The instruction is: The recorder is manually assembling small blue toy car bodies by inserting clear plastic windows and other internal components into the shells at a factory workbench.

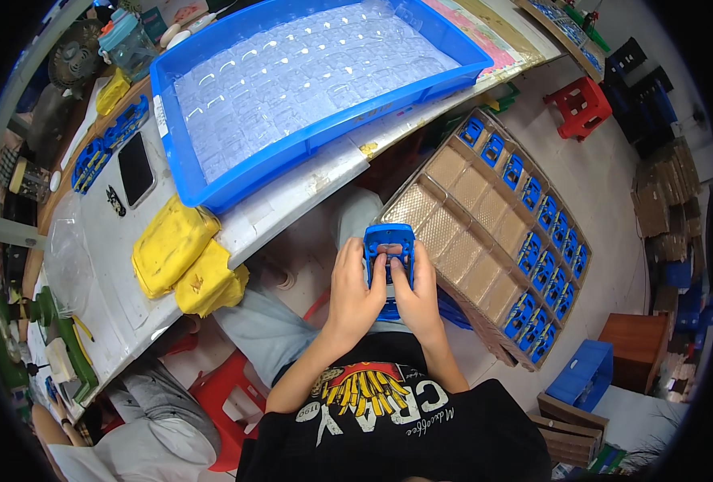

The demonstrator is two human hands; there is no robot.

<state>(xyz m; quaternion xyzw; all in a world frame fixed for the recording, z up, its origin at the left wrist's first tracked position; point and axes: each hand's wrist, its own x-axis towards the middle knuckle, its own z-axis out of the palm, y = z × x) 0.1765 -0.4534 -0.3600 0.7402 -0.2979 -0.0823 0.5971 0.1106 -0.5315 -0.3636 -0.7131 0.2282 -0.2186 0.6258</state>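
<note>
Pale floor (pixel 606 217) runs off to the right, past a red stool (pixel 579 108) and stacked cardboard (pixel 666 189). At upper left, a white desk (pixel 292 193) carries a blue tray (pixel 308 151) of clear plastic pieces (pixel 292 80) in rows. Beside it lie a dark phone (pixel 136 169) and yellow bundles (pixel 172 245), these at the desk's near edge. Right of the hands sits a divided box (pixel 443 171); blue pieces (pixel 513 171) fill cells along its far and right sides, while brown cell bottoms show nearest the hands. Between desk and box, above the lap, the left hand (pixel 352 289) and right hand (pixel 422 293) hold a blue casing (pixel 389 234), fingers closed along its sides, both thumbs on its face.
</note>
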